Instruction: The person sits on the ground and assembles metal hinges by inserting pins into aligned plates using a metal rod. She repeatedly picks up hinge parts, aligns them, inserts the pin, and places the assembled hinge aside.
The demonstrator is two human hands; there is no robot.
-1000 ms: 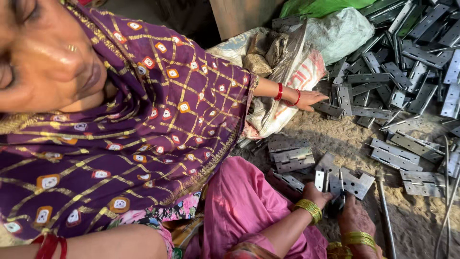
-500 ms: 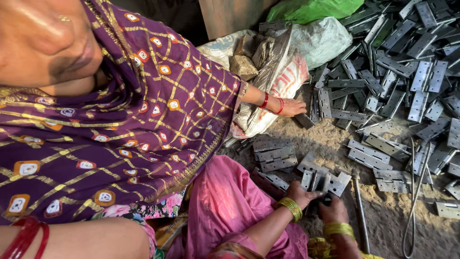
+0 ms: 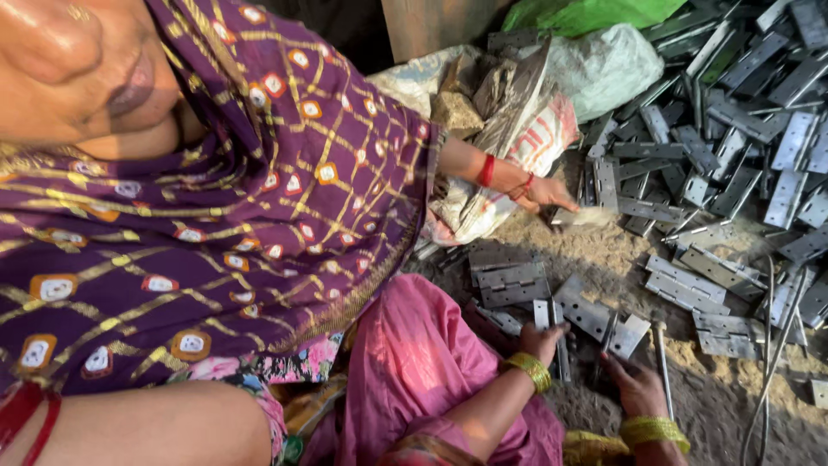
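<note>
Two hands at the hinges on the sandy ground

My left hand, green bangle at the wrist, is clenched around the near end of a grey metal hinge that lies just right of my pink-clad knee. My right hand rests nearer and further right. Its fingertips touch an opened hinge plate, and a thin metal rod lies along its right side. I cannot tell whether that hand is grasping anything. Far right lies a big heap of hinges. A co-worker in a purple patterned wrap reaches a hand with red bangles toward the heap, beside a crumpled sack.
</note>
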